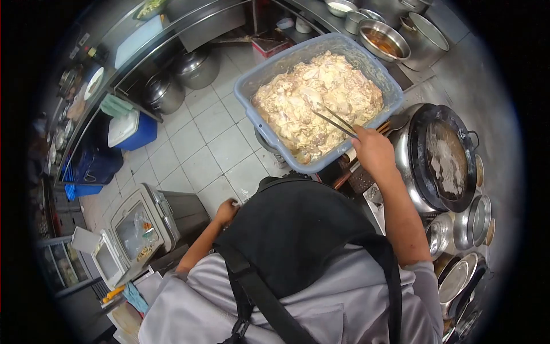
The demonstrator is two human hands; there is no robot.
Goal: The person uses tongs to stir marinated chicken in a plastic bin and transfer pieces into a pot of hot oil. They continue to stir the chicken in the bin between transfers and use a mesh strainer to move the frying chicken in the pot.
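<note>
My right hand point(373, 150) is closed around a pair of long, thin dark tongs point(337, 121). Their tips touch the pale, batter-coated pieces, which look like raw meat point(321, 94), heaped in a large blue-grey plastic tub point(247, 107). The tub sits in front of me, tilted in view, and its near rim is just beyond my cap. Low on my left side hangs my left hand point(227, 212), away from the tub, its fingers curled and nothing visible in them.
To the right stands a wok point(447, 160) of bubbling oil. Metal bowls and strainers point(475, 221) lie below it. A steel bowl of reddish liquid point(382, 40) is behind the tub. Left are an open grey bin point(140, 223), a blue cooler point(133, 131) and lidded pots point(196, 69).
</note>
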